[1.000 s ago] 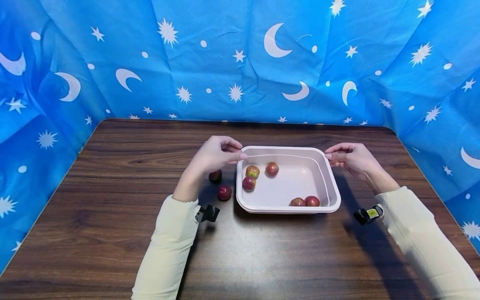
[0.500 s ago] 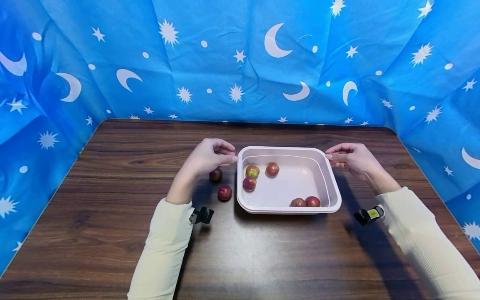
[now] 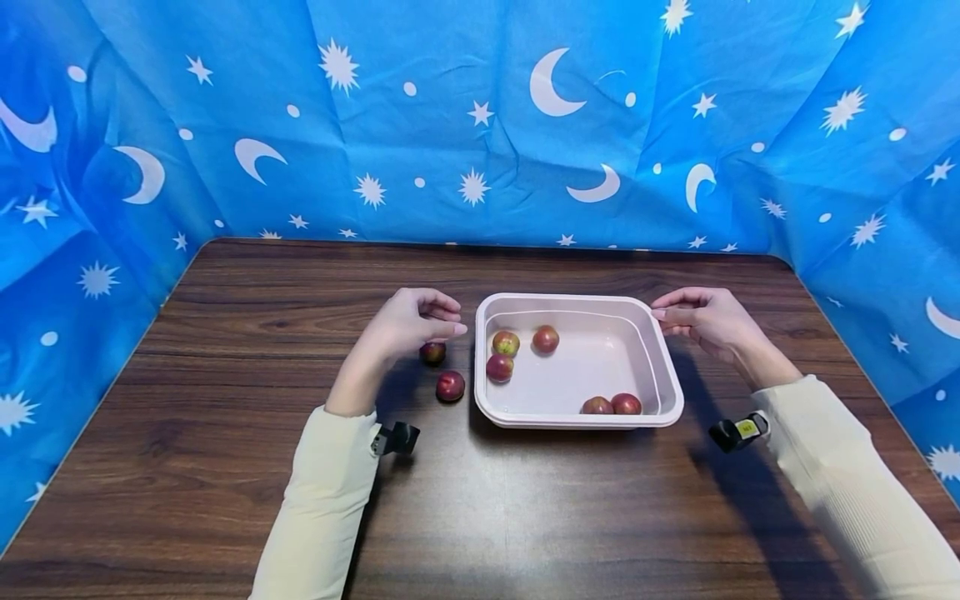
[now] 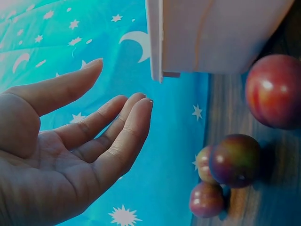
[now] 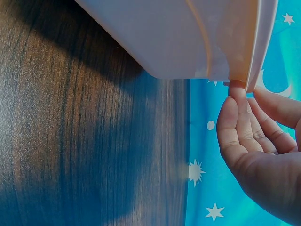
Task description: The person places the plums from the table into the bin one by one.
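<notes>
A pink plastic tray (image 3: pixel 577 297) stands at the middle of the wooden table with several red plums inside, three near its left wall (image 3: pixel 506 342) and two at its front (image 3: pixel 611 404). Two more plums (image 3: pixel 432 352) (image 3: pixel 451 386) lie on the table left of the tray. My left hand (image 3: pixel 442 321) hovers over the nearer loose plum, fingers relaxed and clear of the tray rim (image 4: pixel 157 42). My right hand (image 3: pixel 660 314) pinches the tray's far right rim (image 5: pixel 254 61), with one fingertip (image 5: pixel 237 87) under the lip.
The dark wooden table (image 3: pixel 225 400) is walled on three sides by blue cloth (image 3: pixel 480 125) printed with moons and stars. Small black cameras sit on both wrists (image 3: pixel 397 437) (image 3: pixel 738 431). In the left wrist view three plums (image 4: pixel 235 160) lie beside the tray wall.
My left hand has let go of the tray's left rim and drawn back leftward and down, over the loose plums. The right hand and the tray have stayed put.
</notes>
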`<state>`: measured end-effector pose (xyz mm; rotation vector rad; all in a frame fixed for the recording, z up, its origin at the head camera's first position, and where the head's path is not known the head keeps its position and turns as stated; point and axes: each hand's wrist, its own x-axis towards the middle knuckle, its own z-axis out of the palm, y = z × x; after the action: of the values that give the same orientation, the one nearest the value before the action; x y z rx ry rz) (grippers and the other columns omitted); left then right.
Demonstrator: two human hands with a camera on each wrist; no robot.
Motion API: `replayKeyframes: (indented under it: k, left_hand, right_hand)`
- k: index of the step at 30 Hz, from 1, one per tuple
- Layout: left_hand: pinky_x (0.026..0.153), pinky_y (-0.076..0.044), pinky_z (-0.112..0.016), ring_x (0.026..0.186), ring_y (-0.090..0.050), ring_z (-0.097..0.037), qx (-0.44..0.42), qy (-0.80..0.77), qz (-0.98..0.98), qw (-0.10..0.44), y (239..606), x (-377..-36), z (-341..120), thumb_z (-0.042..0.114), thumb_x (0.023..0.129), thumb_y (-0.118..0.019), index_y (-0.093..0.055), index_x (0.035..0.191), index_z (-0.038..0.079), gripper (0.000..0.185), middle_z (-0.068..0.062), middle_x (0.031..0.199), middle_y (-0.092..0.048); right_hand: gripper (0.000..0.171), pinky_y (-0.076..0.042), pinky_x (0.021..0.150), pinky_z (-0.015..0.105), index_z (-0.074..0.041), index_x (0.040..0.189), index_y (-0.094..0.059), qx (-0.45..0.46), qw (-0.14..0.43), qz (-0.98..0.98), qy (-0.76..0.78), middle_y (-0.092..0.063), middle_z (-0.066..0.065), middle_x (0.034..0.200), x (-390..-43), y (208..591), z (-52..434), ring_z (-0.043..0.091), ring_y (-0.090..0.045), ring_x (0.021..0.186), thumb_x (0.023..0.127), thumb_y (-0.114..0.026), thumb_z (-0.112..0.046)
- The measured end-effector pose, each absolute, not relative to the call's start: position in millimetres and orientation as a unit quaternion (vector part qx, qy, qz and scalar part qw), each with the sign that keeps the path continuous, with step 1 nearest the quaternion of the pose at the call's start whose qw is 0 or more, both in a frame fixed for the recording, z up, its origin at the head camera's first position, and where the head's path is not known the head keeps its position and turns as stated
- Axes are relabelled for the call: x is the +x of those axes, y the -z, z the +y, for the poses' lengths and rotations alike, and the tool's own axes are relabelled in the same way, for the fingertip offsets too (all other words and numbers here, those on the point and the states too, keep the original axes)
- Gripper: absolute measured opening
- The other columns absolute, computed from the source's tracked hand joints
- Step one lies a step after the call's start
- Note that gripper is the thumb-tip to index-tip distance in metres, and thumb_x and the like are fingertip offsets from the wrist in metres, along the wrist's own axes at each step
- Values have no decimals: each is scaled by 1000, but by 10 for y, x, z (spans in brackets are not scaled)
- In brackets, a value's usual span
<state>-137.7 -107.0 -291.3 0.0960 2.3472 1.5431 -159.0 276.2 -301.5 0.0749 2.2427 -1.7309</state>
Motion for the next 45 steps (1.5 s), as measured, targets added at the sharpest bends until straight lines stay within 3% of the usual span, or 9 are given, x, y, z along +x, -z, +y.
replayKeyframes:
  k: [22, 30, 40, 45]
  left_hand:
    - [77, -51, -34, 82, -58, -17, 26, -560, 806, 191, 3249, -1307, -1209, 0, 81, -66, -51, 113, -12, 38, -20, 100, -58]
    - [76, -51, -36, 80, -58, -18, 32, -549, 812, 195, 3310, -1255, -1224, -1, 80, -66, -53, 110, -12, 35, -20, 98, -58]
    - [68, -49, -26, 82, -57, -19, 33, -542, 815, 200, 3398, -1209, -1235, -2, 75, -68, -55, 108, -10, 37, -20, 99, -59]
    - [68, -49, -26, 84, -57, -20, 32, -541, 816, 202, 3424, -1184, -1231, -2, 75, -69, -55, 108, -10, 37, -20, 99, -60]
  right_hand:
    - [7, -52, 65, 22, -8, 92, -67, 31, 157, 775, 611, -65, -3, 80, -1585, 3013, 2753, 12, -61, 70, 87, -61, -6]
    - [9, -52, 65, 23, -4, 95, -66, 30, 154, 775, 612, -65, -2, 80, -1603, 3027, 2764, 12, -62, 69, 87, -62, -7]
    - [21, -52, 68, 24, 1, 102, -63, 35, 151, 783, 602, -65, -3, 82, -1601, 3043, 2768, 13, -61, 73, 85, -64, -10]
    - [16, -52, 67, 23, 0, 100, -64, 33, 151, 776, 611, -65, -2, 82, -1601, 3041, 2766, 13, -61, 72, 86, -63, -7]
